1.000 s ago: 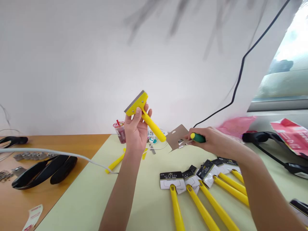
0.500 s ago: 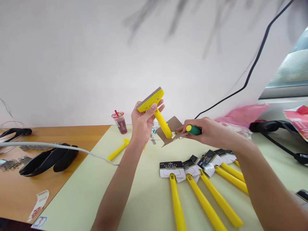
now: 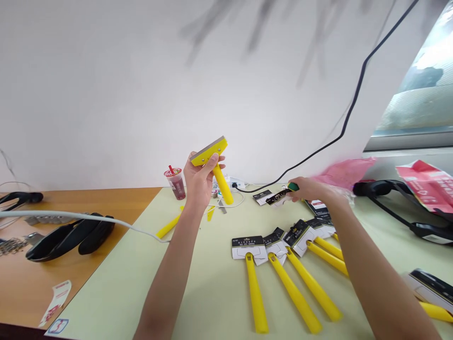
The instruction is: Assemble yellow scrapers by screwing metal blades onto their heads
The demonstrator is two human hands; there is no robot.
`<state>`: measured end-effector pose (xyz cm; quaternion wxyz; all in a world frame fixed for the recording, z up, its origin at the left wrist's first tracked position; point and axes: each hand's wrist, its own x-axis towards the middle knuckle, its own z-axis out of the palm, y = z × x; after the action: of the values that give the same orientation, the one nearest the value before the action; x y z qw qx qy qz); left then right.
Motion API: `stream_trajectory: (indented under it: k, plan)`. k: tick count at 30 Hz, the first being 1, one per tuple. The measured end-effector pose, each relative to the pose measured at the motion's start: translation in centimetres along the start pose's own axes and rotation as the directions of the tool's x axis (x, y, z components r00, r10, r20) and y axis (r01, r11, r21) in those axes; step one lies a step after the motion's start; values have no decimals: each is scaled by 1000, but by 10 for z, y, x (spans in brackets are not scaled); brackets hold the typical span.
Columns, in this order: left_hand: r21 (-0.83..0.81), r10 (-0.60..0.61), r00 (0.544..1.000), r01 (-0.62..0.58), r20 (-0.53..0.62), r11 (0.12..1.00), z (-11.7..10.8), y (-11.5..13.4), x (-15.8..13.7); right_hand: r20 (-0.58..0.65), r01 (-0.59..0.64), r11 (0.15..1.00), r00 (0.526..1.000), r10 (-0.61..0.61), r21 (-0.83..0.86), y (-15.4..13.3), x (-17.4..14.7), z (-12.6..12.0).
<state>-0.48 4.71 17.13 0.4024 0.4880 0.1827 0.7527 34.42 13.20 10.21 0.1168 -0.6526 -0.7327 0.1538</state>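
Observation:
My left hand (image 3: 200,182) grips a yellow scraper (image 3: 209,152) near its head. Its blade edge points up and left, two screws show on the head, and its short handle slants down to the right. To the right, my right hand (image 3: 305,188) is closed around a green-handled tool (image 3: 293,187), its working end hidden. A black-and-white packaging card (image 3: 278,197) is pinched in the same hand, low over the table. Another card (image 3: 262,197) lies just left of it. Several long yellow handles (image 3: 255,293) with cards at their heads lie fanned between my arms.
A cup with a red straw (image 3: 174,183) stands near the wall. Behind my left wrist lie a yellow handle (image 3: 169,226) and small yellow pieces (image 3: 211,213). A white cable (image 3: 116,220) crosses from the left. A black headset (image 3: 399,212) and pink bag (image 3: 348,172) are at right.
My right hand has moved right, carrying the card and green-handled tool away from the scraper. The card is now turned printed side towards me. The scraper stays in my left hand.

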Motion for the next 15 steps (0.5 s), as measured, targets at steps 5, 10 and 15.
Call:
stream_trajectory:
  k: [5, 10, 15]
  plan:
    - [44, -105, 993, 102, 59, 994, -1, -9, 1, -29, -75, 995, 997, 77, 69, 12, 19, 11]
    - [71, -192, 975, 185, 109, 980, -1, -15, 1, 28, -37, 986, 999, 33, 159, 20, 11, 2]
    - [88, -210, 969, 200, 129, 976, 0, -15, 0, -104, 132, 888, 990, -96, 440, 7, -9, -17]
